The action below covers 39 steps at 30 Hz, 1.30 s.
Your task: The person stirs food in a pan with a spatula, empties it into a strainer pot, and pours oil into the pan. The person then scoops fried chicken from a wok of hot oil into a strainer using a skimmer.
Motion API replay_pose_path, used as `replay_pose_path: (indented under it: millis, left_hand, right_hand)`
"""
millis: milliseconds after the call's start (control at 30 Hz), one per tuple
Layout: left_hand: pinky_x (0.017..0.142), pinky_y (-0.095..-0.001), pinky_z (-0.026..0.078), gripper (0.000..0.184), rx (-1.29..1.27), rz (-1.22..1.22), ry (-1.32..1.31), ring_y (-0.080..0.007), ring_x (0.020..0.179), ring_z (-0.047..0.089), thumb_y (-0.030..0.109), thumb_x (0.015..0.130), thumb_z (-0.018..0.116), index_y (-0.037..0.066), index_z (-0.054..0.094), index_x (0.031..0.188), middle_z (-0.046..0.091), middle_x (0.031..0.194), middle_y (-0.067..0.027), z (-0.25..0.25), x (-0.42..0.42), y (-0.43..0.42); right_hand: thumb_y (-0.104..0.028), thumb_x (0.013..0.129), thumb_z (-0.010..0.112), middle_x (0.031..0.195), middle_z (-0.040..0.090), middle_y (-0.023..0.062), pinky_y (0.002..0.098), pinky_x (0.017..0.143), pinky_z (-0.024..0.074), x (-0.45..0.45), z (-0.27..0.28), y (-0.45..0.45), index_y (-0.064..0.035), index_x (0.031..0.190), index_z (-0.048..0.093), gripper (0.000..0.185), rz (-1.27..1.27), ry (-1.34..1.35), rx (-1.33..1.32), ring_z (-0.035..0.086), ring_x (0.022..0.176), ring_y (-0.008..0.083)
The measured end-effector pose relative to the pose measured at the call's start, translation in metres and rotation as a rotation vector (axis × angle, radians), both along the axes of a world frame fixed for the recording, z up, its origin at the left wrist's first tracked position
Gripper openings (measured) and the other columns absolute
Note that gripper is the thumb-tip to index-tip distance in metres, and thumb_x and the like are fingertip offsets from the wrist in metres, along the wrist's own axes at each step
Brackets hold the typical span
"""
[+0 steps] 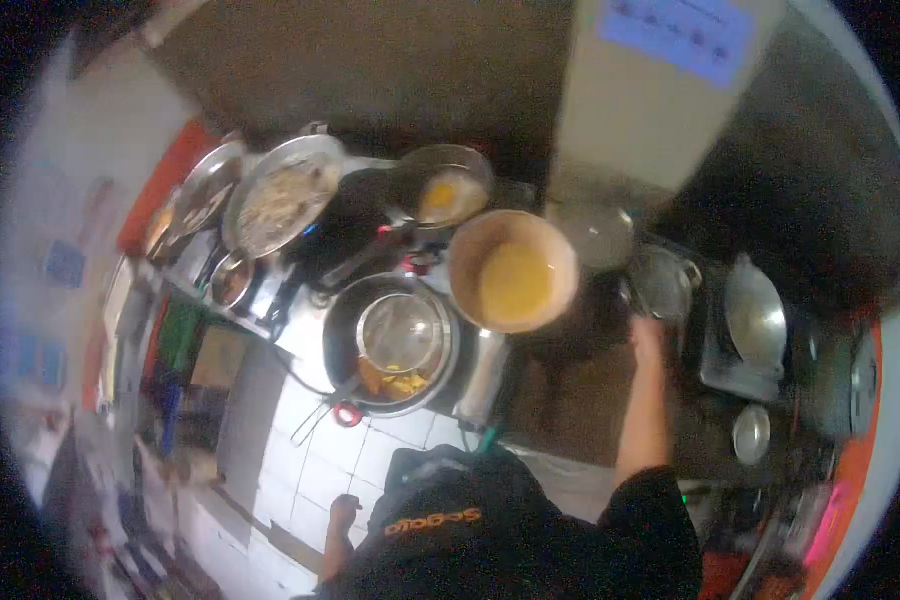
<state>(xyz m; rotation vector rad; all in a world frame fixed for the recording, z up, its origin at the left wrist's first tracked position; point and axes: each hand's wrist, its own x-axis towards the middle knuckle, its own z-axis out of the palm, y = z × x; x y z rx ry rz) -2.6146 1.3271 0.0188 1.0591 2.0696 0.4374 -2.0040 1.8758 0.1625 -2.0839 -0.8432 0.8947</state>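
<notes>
My right hand (646, 330) reaches out at the near edge of a metal pot (660, 283); its fingers are blurred, so their grip cannot be made out. Low beside my body, my left hand (345, 508) has its fingers curled in, with nothing visible in it. A wide pan (448, 370) holds yellow and brown food under a round wire strainer (402, 333). Behind it to the right sits a large bowl (560, 250) of yellow liquid. A frying pan (410, 170) containing an egg stands further back.
Two metal pans (282, 222), (210, 180) and a small bowl (233, 280) are at the left. A tilted wok (755, 310) and a small dish (751, 434) stand at the right. White floor tiles (315, 480) show below the counter.
</notes>
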Motion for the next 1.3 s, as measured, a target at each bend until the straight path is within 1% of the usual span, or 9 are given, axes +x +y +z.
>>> replay_pose_path:
  millis: [33,67,200,367,567,633,933,1067,1300]
  left_hand:
    - [0.063,-0.0367,0.046,0.012,0.127,-0.294,0.331,-0.0293,0.071,0.057,0.007,0.065,0.049,0.01,0.061,0.062,0.06,0.073,-0.0116,0.023,0.009,0.007]
    - [0.064,-0.0342,0.046,0.011,0.109,0.146,-0.09,-0.0261,0.073,0.058,0.009,0.068,0.051,0.007,0.062,0.069,0.061,0.075,-0.0106,-0.007,0.002,-0.008]
    - [0.066,-0.0306,0.046,0.016,-0.248,0.416,-0.077,-0.0203,0.075,0.06,0.015,0.074,0.054,0.002,0.06,0.08,0.063,0.078,-0.0095,0.066,0.034,0.011]
    - [0.066,-0.0308,0.047,0.019,-0.332,0.517,-0.141,-0.0206,0.074,0.061,0.019,0.073,0.054,0.003,0.062,0.082,0.064,0.077,-0.0098,0.059,0.034,-0.032]
    - [0.07,-0.0335,0.047,0.025,-0.445,0.032,0.038,-0.0239,0.075,0.061,0.029,0.075,0.053,0.009,0.066,0.078,0.065,0.077,-0.0087,0.008,0.017,-0.102]
    - [0.07,-0.0335,0.047,0.027,-0.367,0.032,0.0,-0.024,0.075,0.061,0.03,0.075,0.052,0.008,0.066,0.078,0.064,0.078,-0.0095,-0.016,0.007,-0.118]
    - [0.067,-0.0368,0.045,0.032,-0.22,0.139,-0.074,-0.0299,0.073,0.058,0.029,0.074,0.045,0.002,0.063,0.07,0.061,0.078,-0.0177,-0.013,-0.142,-0.104]
    - [0.068,-0.0374,0.045,0.028,-0.18,0.437,-0.181,-0.0279,0.072,0.058,0.026,0.073,0.05,0.0,0.062,0.074,0.061,0.076,-0.0169,-0.03,-0.234,-0.154]
    - [0.032,-0.0249,0.036,0.025,-0.011,0.855,-0.263,-0.0131,0.041,0.048,0.019,0.079,0.052,-0.002,0.056,0.092,0.062,0.073,-0.0133,0.013,-0.337,-0.246]
  right_hand:
    - [-0.014,0.071,0.052,0.056,0.044,0.0042,0.0315,0.043,0.0297,0.002,0.003,0.008,-0.0028,0.067,0.05,0.013,0.068,-0.02,-0.109,0.04,0.048,0.0131]
    - [-0.011,0.072,0.05,0.054,0.041,0.0029,0.03,0.04,0.029,-0.001,-0.019,0.011,-0.0059,0.063,0.047,0.011,0.01,0.096,0.132,0.04,0.046,0.0133]
    - [-0.005,0.074,0.051,0.05,0.04,0.0016,0.0242,0.035,0.0309,0.002,-0.048,0.018,-0.0071,0.071,0.043,0.009,-0.138,0.624,0.198,0.041,0.042,0.0127]
    - [-0.014,0.078,0.052,0.104,0.047,0.0163,0.0373,0.084,0.0441,-0.017,-0.053,-0.048,0.0044,0.108,0.045,0.036,-0.274,0.74,0.364,0.052,0.092,0.0305]
    - [-0.017,0.077,0.046,0.088,0.056,0.0195,0.0395,0.073,0.0432,-0.12,-0.03,-0.178,0.0054,0.093,0.052,0.028,-0.547,-0.317,-0.045,0.055,0.083,0.0301]
    - [-0.013,0.074,0.048,0.082,0.056,0.0186,0.0386,0.069,0.0419,-0.122,-0.093,-0.229,0.0071,0.086,0.051,0.023,-0.169,-0.392,0.068,0.052,0.071,0.0317]
    - [-0.02,0.079,0.049,0.052,0.043,0.0006,0.0248,0.031,0.0275,-0.422,0.02,-0.341,-0.0078,0.076,0.049,0.013,0.307,0.67,-0.432,0.038,0.037,0.0106]
    - [-0.04,0.083,0.049,0.089,0.059,0.0177,0.044,0.075,0.0469,-0.555,0.063,-0.323,-0.0005,0.096,0.048,0.042,0.321,1.031,-0.727,0.057,0.082,0.0318]
    - [-0.034,0.083,0.052,0.092,0.057,0.0193,0.0449,0.08,0.0455,-0.643,0.019,-0.313,0.0001,0.089,0.045,0.035,0.051,1.377,-0.359,0.056,0.086,0.0301]
